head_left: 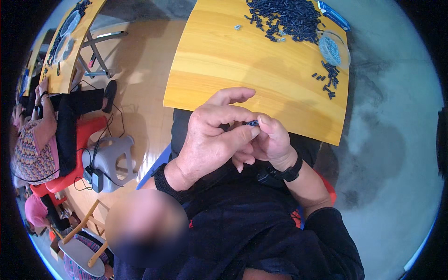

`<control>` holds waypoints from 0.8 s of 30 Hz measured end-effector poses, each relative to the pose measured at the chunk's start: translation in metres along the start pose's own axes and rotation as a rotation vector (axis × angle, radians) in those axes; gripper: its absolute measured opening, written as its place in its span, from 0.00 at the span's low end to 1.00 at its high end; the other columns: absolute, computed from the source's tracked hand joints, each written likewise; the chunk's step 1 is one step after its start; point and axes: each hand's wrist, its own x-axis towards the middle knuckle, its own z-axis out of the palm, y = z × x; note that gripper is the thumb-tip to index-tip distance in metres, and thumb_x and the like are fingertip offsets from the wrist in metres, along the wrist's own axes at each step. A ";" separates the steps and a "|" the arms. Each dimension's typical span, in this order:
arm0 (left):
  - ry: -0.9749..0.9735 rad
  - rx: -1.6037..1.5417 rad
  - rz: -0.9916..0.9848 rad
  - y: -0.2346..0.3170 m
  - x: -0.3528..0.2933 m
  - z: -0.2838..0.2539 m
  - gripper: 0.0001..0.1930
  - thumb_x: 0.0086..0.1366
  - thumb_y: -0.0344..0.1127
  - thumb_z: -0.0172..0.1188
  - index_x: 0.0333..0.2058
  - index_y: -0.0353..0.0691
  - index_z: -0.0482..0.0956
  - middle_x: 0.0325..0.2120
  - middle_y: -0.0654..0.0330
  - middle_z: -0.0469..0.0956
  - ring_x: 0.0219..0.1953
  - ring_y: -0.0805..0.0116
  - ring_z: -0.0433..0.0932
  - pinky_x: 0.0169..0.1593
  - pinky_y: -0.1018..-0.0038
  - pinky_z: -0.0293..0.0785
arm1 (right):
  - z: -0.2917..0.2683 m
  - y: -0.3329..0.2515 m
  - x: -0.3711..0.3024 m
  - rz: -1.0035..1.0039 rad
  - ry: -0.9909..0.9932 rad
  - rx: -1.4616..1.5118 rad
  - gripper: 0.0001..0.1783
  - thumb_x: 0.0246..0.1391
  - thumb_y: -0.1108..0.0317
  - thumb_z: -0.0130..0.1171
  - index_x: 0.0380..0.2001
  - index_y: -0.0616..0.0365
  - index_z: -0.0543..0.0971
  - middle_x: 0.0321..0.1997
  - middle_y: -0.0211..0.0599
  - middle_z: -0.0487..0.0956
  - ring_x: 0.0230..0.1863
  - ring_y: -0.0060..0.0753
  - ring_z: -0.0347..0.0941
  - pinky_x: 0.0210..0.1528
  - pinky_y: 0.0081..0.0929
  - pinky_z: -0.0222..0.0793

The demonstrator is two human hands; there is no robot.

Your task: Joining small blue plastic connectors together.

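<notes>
A small dark blue-black plastic piece (pixel 252 123) sits between my fingertips, just past the near edge of the yellow wood-grain table (pixel 233 60). My left hand (pixel 212 133) pinches it between thumb and forefinger, with another finger raised above. Close against it, my right hand (pixel 275 140) is closed, its thumb and fingertips on the same piece. The fingers cover most of the piece, so its exact kind does not show. A large heap of similar dark pieces (pixel 291 21) lies at the table's far side, and a smaller group (pixel 332 77) lies at the right.
A clear round tub (pixel 344 53) holds small pale bluish pieces, with a blue box (pixel 333 16) behind it. At left, a grey stool (pixel 112 161) carries cables and a black adapter. Other people (pixel 39 144) sit by another table (pixel 70 70) at far left.
</notes>
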 end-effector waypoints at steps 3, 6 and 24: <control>-0.024 0.057 0.095 -0.007 0.001 -0.001 0.09 0.55 0.21 0.63 0.37 0.33 0.81 0.53 0.48 0.69 0.39 0.71 0.78 0.39 0.78 0.77 | 0.005 -0.003 0.000 -0.013 0.024 0.000 0.29 0.61 0.42 0.42 0.29 0.61 0.71 0.21 0.35 0.68 0.18 0.33 0.68 0.23 0.38 0.74; -0.025 0.060 0.084 -0.002 0.001 0.002 0.10 0.55 0.21 0.63 0.37 0.33 0.81 0.53 0.48 0.70 0.38 0.71 0.79 0.38 0.79 0.77 | 0.009 -0.006 0.000 -0.028 0.062 -0.045 0.29 0.62 0.42 0.42 0.28 0.61 0.70 0.20 0.35 0.69 0.17 0.33 0.68 0.23 0.38 0.74; -0.057 0.081 0.176 -0.005 0.004 -0.005 0.08 0.54 0.20 0.58 0.34 0.33 0.80 0.47 0.47 0.74 0.27 0.76 0.81 0.32 0.81 0.76 | 0.006 -0.009 0.005 -0.042 -0.050 -0.181 0.30 0.60 0.43 0.45 0.29 0.66 0.70 0.18 0.39 0.69 0.16 0.33 0.68 0.23 0.36 0.75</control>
